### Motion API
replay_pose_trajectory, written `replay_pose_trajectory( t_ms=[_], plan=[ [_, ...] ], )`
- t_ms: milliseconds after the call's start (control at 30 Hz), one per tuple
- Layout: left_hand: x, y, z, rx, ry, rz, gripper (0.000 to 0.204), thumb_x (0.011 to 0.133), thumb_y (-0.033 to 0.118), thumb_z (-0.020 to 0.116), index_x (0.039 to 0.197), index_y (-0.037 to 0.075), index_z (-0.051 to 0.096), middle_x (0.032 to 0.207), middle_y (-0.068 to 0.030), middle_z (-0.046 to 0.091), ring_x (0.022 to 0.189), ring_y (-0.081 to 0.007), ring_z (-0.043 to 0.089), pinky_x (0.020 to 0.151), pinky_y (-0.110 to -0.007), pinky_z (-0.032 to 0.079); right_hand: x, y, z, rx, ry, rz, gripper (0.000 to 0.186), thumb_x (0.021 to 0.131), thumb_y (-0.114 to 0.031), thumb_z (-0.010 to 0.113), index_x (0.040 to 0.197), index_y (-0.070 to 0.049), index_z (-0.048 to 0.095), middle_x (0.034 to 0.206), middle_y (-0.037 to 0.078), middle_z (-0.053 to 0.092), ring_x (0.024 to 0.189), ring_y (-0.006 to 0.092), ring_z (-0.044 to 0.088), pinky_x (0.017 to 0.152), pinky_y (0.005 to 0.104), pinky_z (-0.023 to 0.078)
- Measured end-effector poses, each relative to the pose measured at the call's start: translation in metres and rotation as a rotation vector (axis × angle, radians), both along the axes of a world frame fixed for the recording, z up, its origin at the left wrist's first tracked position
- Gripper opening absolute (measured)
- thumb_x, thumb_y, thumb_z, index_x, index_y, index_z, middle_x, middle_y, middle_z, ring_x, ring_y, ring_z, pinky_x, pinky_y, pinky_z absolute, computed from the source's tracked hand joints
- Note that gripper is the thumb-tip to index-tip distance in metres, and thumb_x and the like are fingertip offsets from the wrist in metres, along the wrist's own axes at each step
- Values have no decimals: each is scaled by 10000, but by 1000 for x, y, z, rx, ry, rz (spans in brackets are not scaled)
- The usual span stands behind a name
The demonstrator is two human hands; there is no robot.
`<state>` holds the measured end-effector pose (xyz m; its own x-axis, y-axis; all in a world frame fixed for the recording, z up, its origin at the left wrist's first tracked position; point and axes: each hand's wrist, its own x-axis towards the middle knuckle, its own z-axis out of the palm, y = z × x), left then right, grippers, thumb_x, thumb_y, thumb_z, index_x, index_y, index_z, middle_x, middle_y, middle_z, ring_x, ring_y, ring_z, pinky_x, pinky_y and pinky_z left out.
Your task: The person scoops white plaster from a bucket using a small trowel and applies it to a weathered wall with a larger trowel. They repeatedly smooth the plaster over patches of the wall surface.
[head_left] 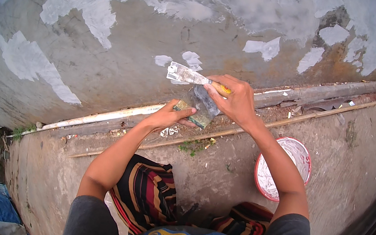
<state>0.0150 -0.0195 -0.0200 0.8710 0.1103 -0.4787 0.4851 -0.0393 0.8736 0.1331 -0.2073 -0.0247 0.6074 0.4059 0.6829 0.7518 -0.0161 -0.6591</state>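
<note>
Metal-bladed scraper (188,74): before the grey wall (157,34), right hand (236,98) has fingers clamped on it | flat greenish plate (201,119): left hand (167,116), fingers clamped around, above the ground's (334,190) wall-side edge

- The putty knife (185,74) has white-smeared metal blade pointing left and yellowish handle at right; it is on the far side.
- The flat greenish piece (203,118) is stained, tilted, nearer than the knife.

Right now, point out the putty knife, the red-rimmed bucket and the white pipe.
Putty knife (187,74): head view, on its smeared blade.
Red-rimmed bucket (255,174): head view, on the left of its rim.
White pipe (104,116): head view, midway along its visible length.
</note>
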Motion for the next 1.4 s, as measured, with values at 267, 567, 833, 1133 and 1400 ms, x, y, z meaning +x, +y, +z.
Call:
replay_pose_trajectory(
  t_ms=[267,567,833,1133,1400],
  plan=[
    [10,17,-2,-271,-223,150,432,966,158,533,1302,-59,367,1260,-191,504,1133,-303,565,965,-423,530,29,-25,-24,-77,541,111,282,873,-315,682,941,-40,676,695,42,641,639,81,551,590,289,448],
    [13,11,7,-390,-250,149,369,941,136,568,1236,-48,443,1179,-158,566,1070,-249,608,915,-374,561,29,-32,-51,-113,365,110,291,905,-344,644,933,-54,667,632,6,555,559,89,468,537,263,397],
    [5,-5,21,-569,-242,259,387,882,132,624,1206,-25,482,1128,-132,613,1003,-214,651,861,-325,580,35,-27,-31,163,1191,843,450,962,-498,496,801,-86,577,554,-83,373,454,7,258,435,174,226],
    [5,-3,18,-826,-233,304,237,875,107,620,1068,6,527,961,-85,646,815,-163,674,672,-255,602,23,-11,-38,14,942,637,456,955,-453,540,704,-74,576,541,-81,359,477,24,276,446,211,208],
    [0,14,19,-858,-371,307,264,882,122,621,1103,12,524,1026,-98,639,881,-170,674,768,-271,596,20,-36,-78,-57,893,439,428,947,-426,571,702,-76,594,549,-80,366,500,26,295,452,226,210]
  ],
)
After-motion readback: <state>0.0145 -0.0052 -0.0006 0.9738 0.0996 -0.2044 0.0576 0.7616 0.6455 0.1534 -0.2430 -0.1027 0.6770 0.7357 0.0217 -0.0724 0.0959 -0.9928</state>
